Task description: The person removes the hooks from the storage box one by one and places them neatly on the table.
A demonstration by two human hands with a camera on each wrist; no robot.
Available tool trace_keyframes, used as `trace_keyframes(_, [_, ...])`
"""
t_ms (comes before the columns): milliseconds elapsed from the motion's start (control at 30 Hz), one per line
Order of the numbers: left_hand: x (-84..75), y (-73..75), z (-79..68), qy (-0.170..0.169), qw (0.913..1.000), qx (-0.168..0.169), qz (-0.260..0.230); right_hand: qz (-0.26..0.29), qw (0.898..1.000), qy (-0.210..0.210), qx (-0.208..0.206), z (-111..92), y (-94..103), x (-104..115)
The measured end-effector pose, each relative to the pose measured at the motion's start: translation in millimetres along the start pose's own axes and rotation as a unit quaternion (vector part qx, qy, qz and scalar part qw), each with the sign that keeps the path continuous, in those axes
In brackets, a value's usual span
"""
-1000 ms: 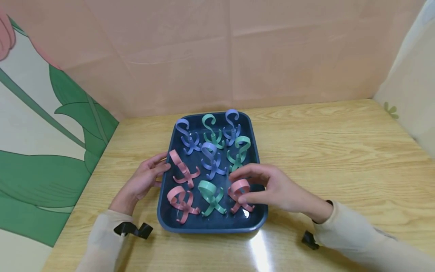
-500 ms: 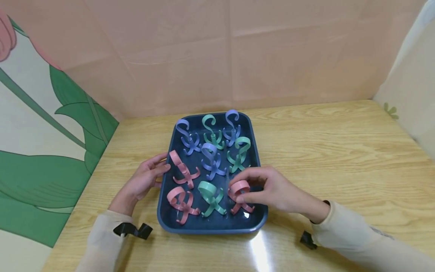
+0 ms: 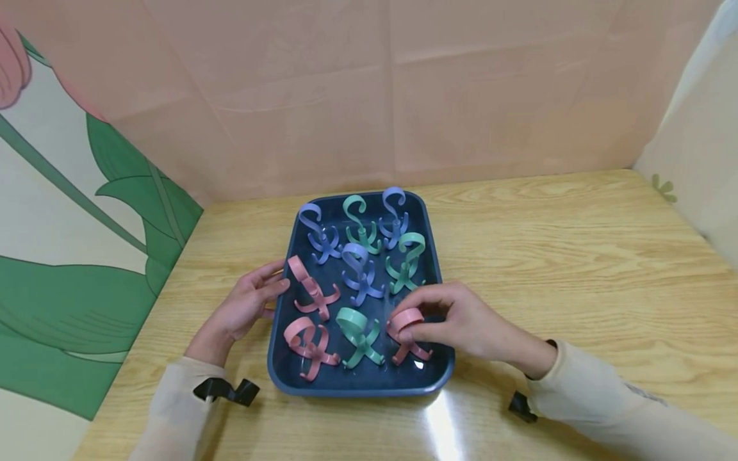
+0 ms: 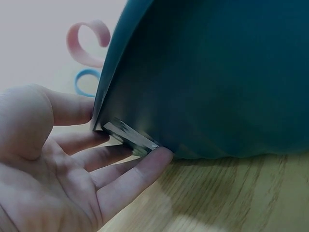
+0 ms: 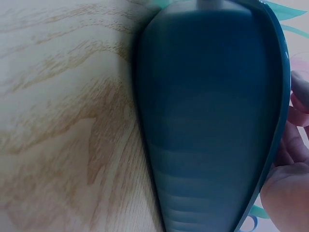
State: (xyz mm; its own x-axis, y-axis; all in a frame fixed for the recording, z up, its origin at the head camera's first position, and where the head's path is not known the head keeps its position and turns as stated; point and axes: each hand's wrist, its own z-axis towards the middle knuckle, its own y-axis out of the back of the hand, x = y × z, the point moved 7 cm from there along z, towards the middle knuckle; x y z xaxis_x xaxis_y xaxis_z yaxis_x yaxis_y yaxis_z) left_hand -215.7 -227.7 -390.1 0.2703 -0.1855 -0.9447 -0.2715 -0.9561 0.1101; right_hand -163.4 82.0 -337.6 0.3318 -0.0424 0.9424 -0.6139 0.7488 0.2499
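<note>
A dark blue tray (image 3: 360,386) lies on the table and bears rotating four-prong hooks with curled tops. My left hand (image 3: 245,304) grips its left rim; in the left wrist view the thumb (image 4: 72,108) meets the edge while the fingers lie against the outer wall. Over the near right corner my right hand (image 3: 461,320) pinches the curled top of a pink hook (image 3: 410,351) between thumb and fingers. Left of that hook stands a green hook (image 3: 362,346), and a second pink hook (image 3: 314,352) sits in the near left corner.
Further up the tray are another pink hook (image 3: 314,294), a purple hook (image 3: 360,275), a green hook (image 3: 405,269) and several more along the far wall. The wooden table (image 3: 565,269) extends right towards a beige cloth backdrop (image 3: 392,96).
My right hand has settled slightly, its fingers closing in on the pink hook's curl, which looks turned a little. The left hand and the tray stay where they were.
</note>
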Motion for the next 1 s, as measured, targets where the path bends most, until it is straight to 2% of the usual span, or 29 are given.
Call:
trace_keyframes(200, [0.9, 0.6, 0.0, 0.001, 1.0000, 0.001, 0.002, 0.003, 1.000, 0.000, -0.011, 0.2, 0.3, -1.2])
trace_keyframes(700, [1.1, 0.6, 0.1, 0.001, 1.0000, 0.003, 0.002, -0.007, 0.999, -0.036, -0.030, -1.3, 2.8, -3.1])
trace_keyframes(833, [1.2, 0.7, -0.1, 0.000, 1.0000, 0.004, 0.004, 0.000, 0.999, -0.027, -0.034, -0.8, 4.1, 2.3])
trace_keyframes(1000, [1.6, 0.9, 0.1, -0.002, 1.0000, 0.005, 0.004, 0.005, 0.999, 0.009, -0.037, 0.6, 6.3, 14.1])
